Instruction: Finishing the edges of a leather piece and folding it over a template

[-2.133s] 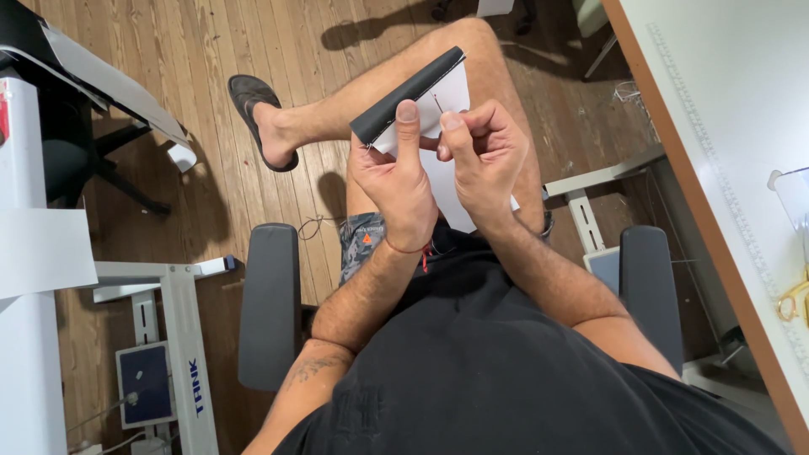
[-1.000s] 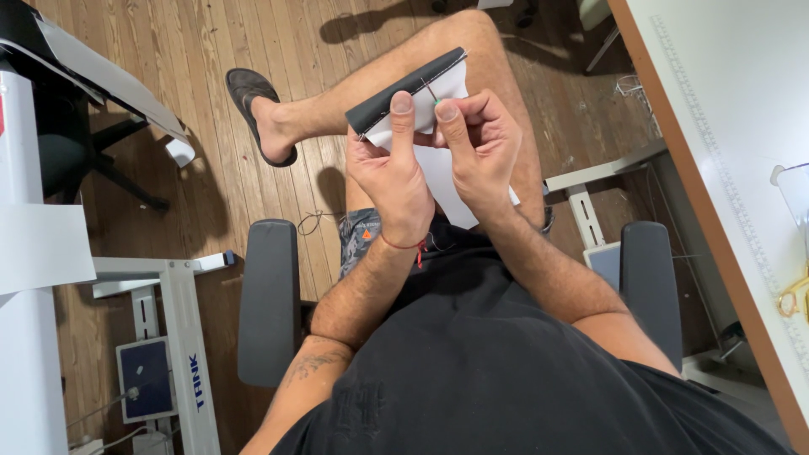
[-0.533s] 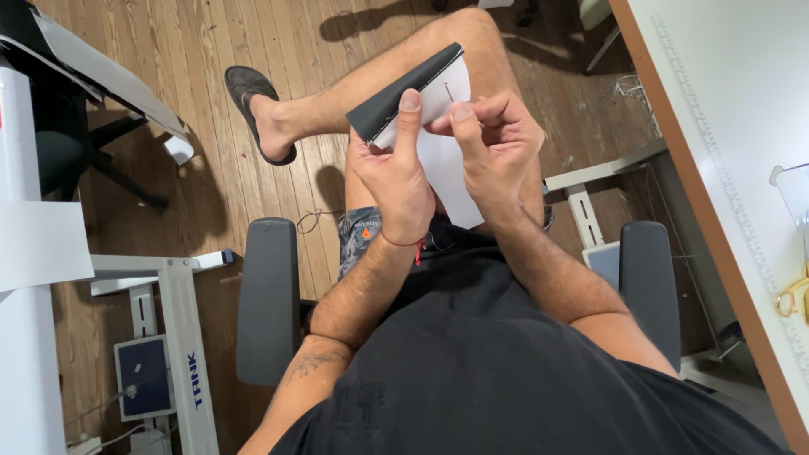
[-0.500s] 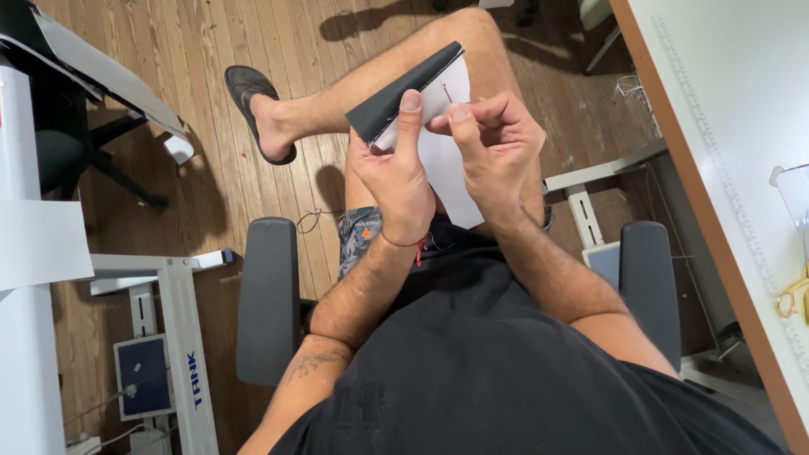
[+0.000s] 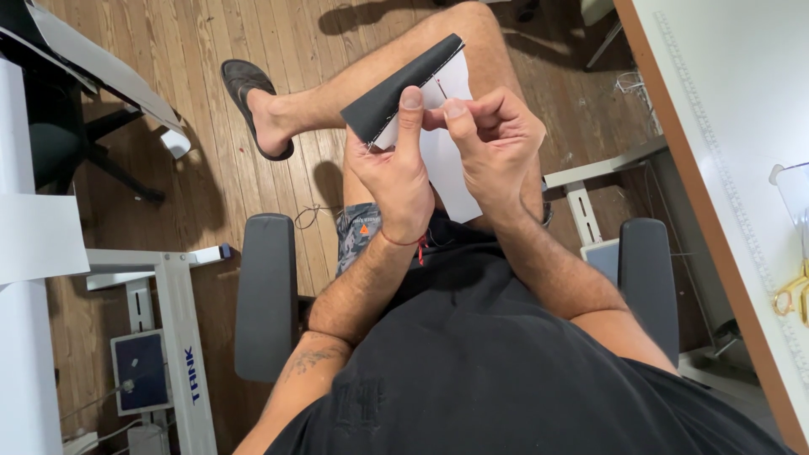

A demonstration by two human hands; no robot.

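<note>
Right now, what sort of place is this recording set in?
Probably a home office or small workshop. The person sits in a chair with padded armrests on a wooden plank floor, beside a white worktable with a ruler strip along its edge, and holds a black-covered booklet in both hands.

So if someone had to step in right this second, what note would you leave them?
Left hand: grips the folded black-and-white piece along its stitched edge, thumb up.
Right hand: fingertips pinched at a thin red thread on the white side; a needle is too small to tell.
The piece is held over the lap.
Done: a row of stitches shows on the black edge.
Left: cannot tell how much more.
</note>
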